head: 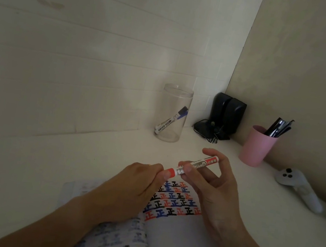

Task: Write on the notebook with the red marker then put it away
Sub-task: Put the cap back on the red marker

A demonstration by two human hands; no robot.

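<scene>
Red shows at the cap end of the red marker (193,165), which we hold level above the open notebook (176,203), its long axis running from lower left up to the right. Our left hand (139,182) is pinched shut on the cap; our right hand (210,181) is curled around the barrel, thumb on top. We judge the cap is about to come off or has just gone on; we cannot tell which. Beyond the hands on the worktop (65,161) stands the clear jar (173,114) holding a blue marker (24,98), nearer our left hand.
</scene>
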